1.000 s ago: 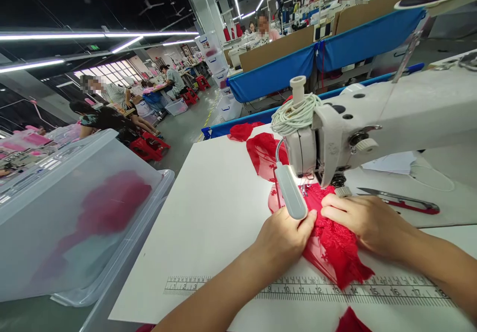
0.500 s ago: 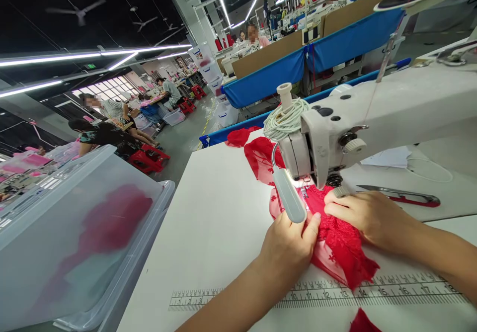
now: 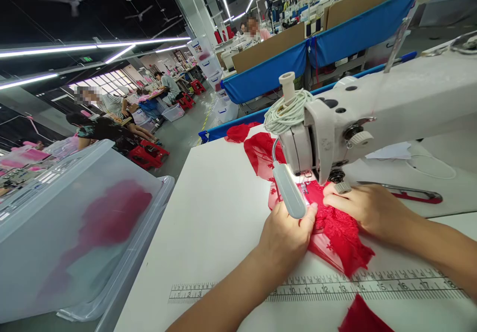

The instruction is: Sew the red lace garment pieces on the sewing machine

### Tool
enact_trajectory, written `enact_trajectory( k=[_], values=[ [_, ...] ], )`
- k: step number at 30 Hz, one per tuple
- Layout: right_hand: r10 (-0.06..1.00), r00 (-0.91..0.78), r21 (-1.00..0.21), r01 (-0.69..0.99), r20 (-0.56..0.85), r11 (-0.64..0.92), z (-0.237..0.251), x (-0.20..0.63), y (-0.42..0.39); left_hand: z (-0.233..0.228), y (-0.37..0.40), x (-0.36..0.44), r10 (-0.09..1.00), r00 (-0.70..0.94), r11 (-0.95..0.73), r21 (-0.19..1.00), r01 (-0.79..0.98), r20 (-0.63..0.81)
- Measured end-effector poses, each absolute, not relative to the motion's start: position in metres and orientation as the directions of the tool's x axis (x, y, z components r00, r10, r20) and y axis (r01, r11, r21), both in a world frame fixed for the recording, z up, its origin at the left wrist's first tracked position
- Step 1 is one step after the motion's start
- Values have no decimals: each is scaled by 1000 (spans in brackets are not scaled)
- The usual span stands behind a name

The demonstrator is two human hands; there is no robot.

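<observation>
Red lace fabric [image 3: 341, 240] with sheer flowered parts lies under the head of a white sewing machine [image 3: 406, 108]. My left hand [image 3: 285, 235] grips its left edge, thumb on top, just below the small grey lamp [image 3: 289, 193]; some of its fingers are hidden. On the other side, my right hand [image 3: 368, 207] has curled fingers pinching the lace close to the presser area. The needle itself is hidden behind the machine head and lamp. A small printed label shows on the cloth near the lamp.
Thread snips [image 3: 413, 193] lie right of my right hand. More red fabric [image 3: 263, 153] lies behind the machine head, and a red piece [image 3: 361, 317] at the front edge. A printed ruler [image 3: 320, 290] crosses the table. A translucent bin [image 3: 74, 242] stands left; people work beyond.
The lace has shifted slightly away from me toward the machine head, both hands moving with it. The view has tilted a little, showing more of the red piece at the front edge.
</observation>
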State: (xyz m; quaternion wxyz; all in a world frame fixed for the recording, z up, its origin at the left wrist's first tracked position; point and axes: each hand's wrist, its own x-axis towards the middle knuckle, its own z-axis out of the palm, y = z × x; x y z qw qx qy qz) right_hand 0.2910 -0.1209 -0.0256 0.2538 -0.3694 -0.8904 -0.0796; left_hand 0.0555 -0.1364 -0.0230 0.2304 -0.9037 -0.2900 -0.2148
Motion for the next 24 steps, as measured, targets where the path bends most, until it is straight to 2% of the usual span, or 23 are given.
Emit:
enact_trajectory(
  k=[5,8,10,12,17,19,22,23,24],
  values=[
    [635,-602,-35,712,485,701,-19,292,-120,-18,-132,52,455,749,-735,-273,621,481],
    [635,-612,-39,705,472,708,-14,290,-121,-10,-131,53,460,735,-764,-199,613,499],
    [617,-607,-41,696,500,717,-13,290,-123,-6,-131,54,448,728,-790,-151,594,519],
    [591,-610,-51,671,528,739,-14,290,-125,-4,-132,54,425,729,-801,-152,579,537],
    [570,-645,-185,564,509,804,-28,292,-127,0,-134,48,415,793,-820,-195,539,445],
    [583,-636,-222,557,506,800,-30,291,-128,3,-133,46,448,827,-859,-92,504,341],
    [596,-631,-224,570,497,791,-27,286,-129,6,-129,47,586,780,-806,262,531,221],
    [616,-617,-252,576,490,778,-25,284,-129,6,-127,48,639,742,-753,359,551,204],
    [651,-585,-332,566,484,755,-23,282,-130,5,-124,50,687,701,-700,433,568,192]
  ],
)
